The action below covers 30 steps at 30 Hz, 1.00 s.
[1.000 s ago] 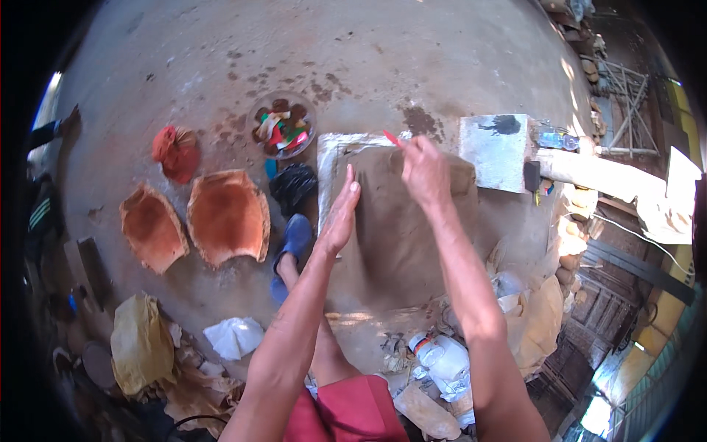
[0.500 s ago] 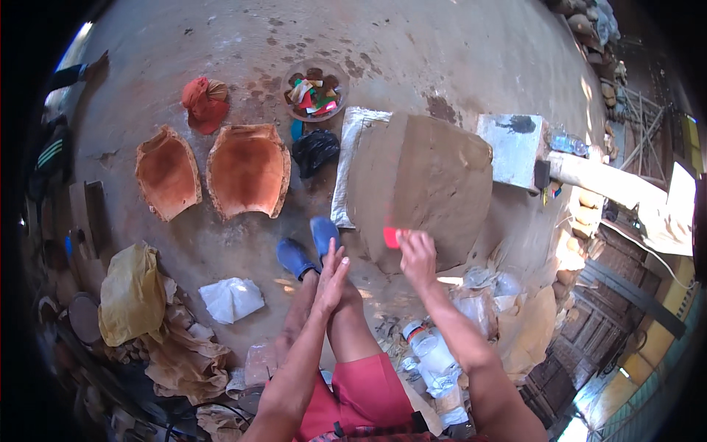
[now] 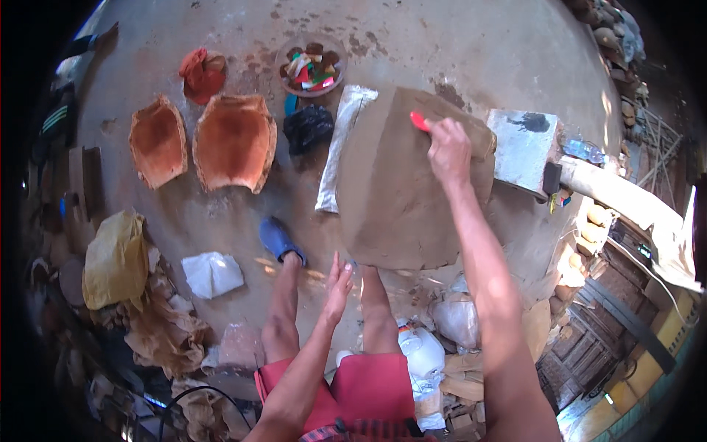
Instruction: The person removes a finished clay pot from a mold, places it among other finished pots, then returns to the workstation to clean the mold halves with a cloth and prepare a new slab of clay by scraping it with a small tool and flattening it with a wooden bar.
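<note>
My right hand grips a small red flat tool over the upper part of a large grey-brown clay slab. A white folded sack shows along the slab's left side. My left hand is below the slab's near-left edge, fingers stretched out and empty. My left foot in a blue clog is on the floor left of the slab; the other foot is mostly hidden behind it.
Two terracotta molds, a red cloth, a tub of colored pieces and a black bag lie left and beyond. A whitish block sits right. Wrappings pile nearby. Another person's hand shows top left.
From half a second ago, my right hand has moved up the slab with the red tool. My left hand has moved slightly down and right. My feet have moved apart.
</note>
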Motion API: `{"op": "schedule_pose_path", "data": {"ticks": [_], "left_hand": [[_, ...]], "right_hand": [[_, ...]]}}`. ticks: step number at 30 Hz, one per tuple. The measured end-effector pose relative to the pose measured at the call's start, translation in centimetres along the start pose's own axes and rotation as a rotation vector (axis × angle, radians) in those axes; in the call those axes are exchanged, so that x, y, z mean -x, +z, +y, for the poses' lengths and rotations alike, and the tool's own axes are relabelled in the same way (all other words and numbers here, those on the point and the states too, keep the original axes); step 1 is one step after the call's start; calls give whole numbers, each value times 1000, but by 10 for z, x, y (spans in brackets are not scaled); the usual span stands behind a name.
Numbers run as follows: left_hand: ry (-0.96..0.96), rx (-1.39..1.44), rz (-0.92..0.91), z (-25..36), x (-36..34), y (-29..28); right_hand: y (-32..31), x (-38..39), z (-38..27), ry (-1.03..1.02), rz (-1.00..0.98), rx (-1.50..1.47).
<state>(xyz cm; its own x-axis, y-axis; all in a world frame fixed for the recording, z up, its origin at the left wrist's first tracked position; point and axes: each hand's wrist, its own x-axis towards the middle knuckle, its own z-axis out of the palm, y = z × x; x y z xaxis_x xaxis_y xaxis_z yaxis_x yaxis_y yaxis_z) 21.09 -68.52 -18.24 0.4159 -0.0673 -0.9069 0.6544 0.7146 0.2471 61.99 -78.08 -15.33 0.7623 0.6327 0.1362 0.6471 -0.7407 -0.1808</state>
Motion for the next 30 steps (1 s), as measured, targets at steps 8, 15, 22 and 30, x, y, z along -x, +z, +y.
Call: {"op": "schedule_pose_path", "data": {"ticks": [8, 15, 22, 30], "left_hand": [[96, 712, 92, -15, -12, 121], [217, 927, -11, -22, -5, 94], [164, 808, 104, -13, -9, 123], [181, 839, -52, -4, -4, 100]], "right_hand": [[-26, 182, -78, 13, -130, -67], [-35, 217, -118, -77, -283, -286], [3, 11, -32, -152, 21, -120], [-8, 147, -108, -175, -130, -199]]}}
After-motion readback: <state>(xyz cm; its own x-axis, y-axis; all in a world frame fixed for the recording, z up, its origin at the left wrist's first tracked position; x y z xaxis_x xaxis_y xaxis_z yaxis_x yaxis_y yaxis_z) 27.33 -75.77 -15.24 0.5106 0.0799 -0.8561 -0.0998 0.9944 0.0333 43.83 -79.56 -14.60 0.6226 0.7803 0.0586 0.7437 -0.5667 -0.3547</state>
